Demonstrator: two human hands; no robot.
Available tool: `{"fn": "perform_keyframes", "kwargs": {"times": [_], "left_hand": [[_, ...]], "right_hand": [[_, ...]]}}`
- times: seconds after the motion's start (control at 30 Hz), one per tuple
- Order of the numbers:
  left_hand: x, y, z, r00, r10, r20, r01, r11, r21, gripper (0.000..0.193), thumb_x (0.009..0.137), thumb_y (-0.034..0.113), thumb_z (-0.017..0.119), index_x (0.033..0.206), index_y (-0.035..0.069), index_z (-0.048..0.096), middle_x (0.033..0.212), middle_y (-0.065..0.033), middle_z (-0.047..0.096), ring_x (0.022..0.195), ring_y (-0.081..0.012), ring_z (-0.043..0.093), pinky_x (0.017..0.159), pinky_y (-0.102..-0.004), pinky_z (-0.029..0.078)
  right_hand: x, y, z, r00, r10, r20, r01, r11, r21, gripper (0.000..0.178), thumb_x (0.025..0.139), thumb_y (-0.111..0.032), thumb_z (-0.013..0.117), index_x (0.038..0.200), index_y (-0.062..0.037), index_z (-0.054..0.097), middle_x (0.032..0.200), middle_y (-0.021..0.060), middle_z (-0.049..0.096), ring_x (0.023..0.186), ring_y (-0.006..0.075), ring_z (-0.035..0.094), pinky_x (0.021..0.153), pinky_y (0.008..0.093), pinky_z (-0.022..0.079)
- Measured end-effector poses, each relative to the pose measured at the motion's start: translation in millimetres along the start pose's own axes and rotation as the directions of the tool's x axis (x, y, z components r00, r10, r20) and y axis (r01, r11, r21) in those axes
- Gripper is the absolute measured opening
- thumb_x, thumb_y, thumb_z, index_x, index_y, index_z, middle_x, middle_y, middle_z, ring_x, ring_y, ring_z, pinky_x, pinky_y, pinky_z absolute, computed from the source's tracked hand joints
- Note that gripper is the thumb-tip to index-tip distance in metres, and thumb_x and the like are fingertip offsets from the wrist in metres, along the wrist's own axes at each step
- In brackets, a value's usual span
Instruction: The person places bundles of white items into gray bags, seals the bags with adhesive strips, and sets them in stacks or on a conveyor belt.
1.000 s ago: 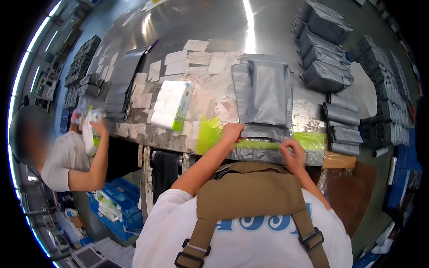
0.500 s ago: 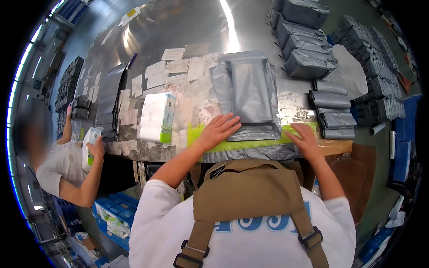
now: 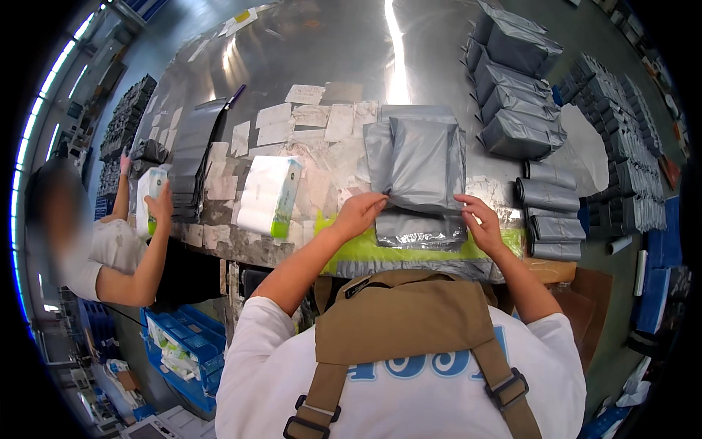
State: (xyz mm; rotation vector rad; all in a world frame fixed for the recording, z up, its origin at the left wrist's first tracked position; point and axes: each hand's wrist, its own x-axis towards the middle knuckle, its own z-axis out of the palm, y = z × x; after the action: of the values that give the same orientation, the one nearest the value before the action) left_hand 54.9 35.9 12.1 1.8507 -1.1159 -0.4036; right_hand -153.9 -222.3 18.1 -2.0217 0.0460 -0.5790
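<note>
A stack of grey plastic mailing bags (image 3: 424, 150) lies flat on the metal table in front of me. My left hand (image 3: 363, 212) pinches the left side of the top bag's near edge, and creases run from the fingers across the plastic. At the right side of that edge, my right hand (image 3: 481, 224) has its thumb and fingertips closed on the bag. Below the lifted edge, the shiny ends of other bags show. Left of the stack stands a white and green soft pack (image 3: 269, 196), apparently tissues, apart from both hands.
Filled grey parcels (image 3: 523, 132) line the table's right side, with rolled grey bags (image 3: 548, 183) nearer me. Dark bags (image 3: 196, 157) and a pen (image 3: 235, 95) lie at left. A co-worker (image 3: 121, 252) there holds a similar pack. A blue crate (image 3: 208, 358) stands below.
My left hand has gone from lying flat on the bags to pinching the top one's near edge. My right hand has moved in to its right side. The top bag is now creased.
</note>
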Motion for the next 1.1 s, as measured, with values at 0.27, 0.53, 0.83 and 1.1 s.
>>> {"fn": "perform_keyframes", "kwargs": {"times": [0.27, 0.53, 0.83, 1.1], "left_hand": [[37, -10, 22, 0.940, -0.225, -0.257, 0.176, 0.964, -0.201, 0.035, 0.095, 0.029, 0.055, 0.074, 0.001, 0.055, 0.061, -0.0107, 0.051, 0.056, -0.0179, 0.045, 0.054, -0.0320, 0.038], [52, -28, 55, 0.841, -0.493, -0.222, 0.449, 0.865, -0.223, 0.022, 0.091, 0.022, 0.061, 0.082, 0.003, 0.058, 0.068, -0.0044, 0.058, 0.063, -0.0126, 0.054, 0.058, -0.0339, 0.043], [82, -41, 60, 0.838, -0.542, 0.059, 0.361, 0.472, -0.804, 0.056, 0.101, 0.036, 0.037, 0.143, 0.000, 0.031, 0.145, -0.0116, 0.038, 0.133, -0.0191, 0.035, 0.110, -0.0318, 0.025], [122, 109, 11, 0.977, 0.104, -0.187, -0.196, 0.780, -0.594, 0.068, 0.099, 0.040, 0.040, 0.146, -0.004, 0.020, 0.152, -0.0158, 0.023, 0.142, -0.0269, 0.019, 0.115, -0.0357, 0.013]], "right_hand": [[30, 42, 34, 0.761, 0.619, -0.193, -0.452, 0.720, 0.527, 0.028, 0.099, -0.027, 0.048, 0.083, -0.0071, 0.058, 0.063, -0.0047, 0.050, 0.053, 0.0057, 0.047, 0.048, 0.0212, 0.040], [48, 39, 46, 0.846, 0.525, -0.096, -0.490, 0.693, -0.529, 0.026, 0.096, -0.023, 0.048, 0.103, -0.0003, 0.057, 0.079, 0.0224, 0.062, 0.079, 0.0428, 0.061, 0.071, 0.0468, 0.047], [86, 53, 74, 0.824, 0.564, -0.050, -0.514, 0.782, 0.354, 0.068, 0.101, -0.042, 0.033, 0.148, 0.0028, 0.015, 0.155, 0.0170, 0.015, 0.145, 0.0261, 0.009, 0.116, 0.0316, 0.007], [153, -51, -47, 0.760, 0.649, -0.042, -0.532, 0.657, 0.534, 0.072, 0.076, -0.031, 0.078, 0.130, 0.0032, 0.046, 0.119, 0.0153, 0.060, 0.108, 0.0228, 0.057, 0.094, 0.0345, 0.045]]}}
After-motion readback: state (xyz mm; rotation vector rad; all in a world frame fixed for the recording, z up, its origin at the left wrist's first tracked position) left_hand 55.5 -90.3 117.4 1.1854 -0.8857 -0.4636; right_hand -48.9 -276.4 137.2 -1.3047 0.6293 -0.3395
